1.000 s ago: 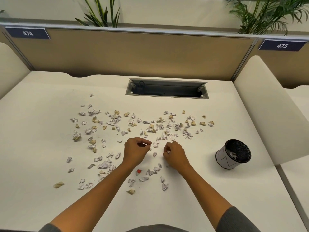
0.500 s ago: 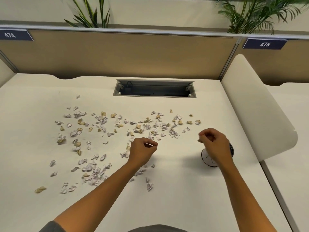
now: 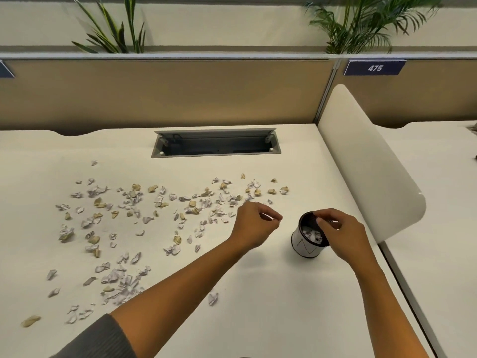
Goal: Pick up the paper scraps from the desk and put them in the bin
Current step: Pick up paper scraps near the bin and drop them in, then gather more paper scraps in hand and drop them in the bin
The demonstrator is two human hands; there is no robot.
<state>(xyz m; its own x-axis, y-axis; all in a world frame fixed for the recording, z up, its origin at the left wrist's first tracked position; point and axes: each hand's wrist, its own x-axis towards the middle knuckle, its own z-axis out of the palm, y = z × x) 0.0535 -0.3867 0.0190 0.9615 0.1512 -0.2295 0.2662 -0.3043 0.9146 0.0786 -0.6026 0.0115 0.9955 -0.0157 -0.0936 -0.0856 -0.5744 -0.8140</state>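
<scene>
Right hand (image 3: 340,232) over the bin (image 3: 308,239) at right of centre, fingers curled, contents unclear (perhaps just dropped). Left hand (image 3: 254,224) beside it, pinched as if queuing a scrap, none visible. Paper scraps (image 3: 134,202) strewn across left of desk (image 3: 258,319).

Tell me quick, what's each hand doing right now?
Left hand: fingers pinched shut beside the bin; whether it holds a scrap cannot be told.
Right hand: over the bin, fingers curled; open or closed cannot be told.

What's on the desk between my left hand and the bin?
Nothing: in the head view the strip of desk between the left hand and the bin is bare; the scraps lie further left.
</scene>
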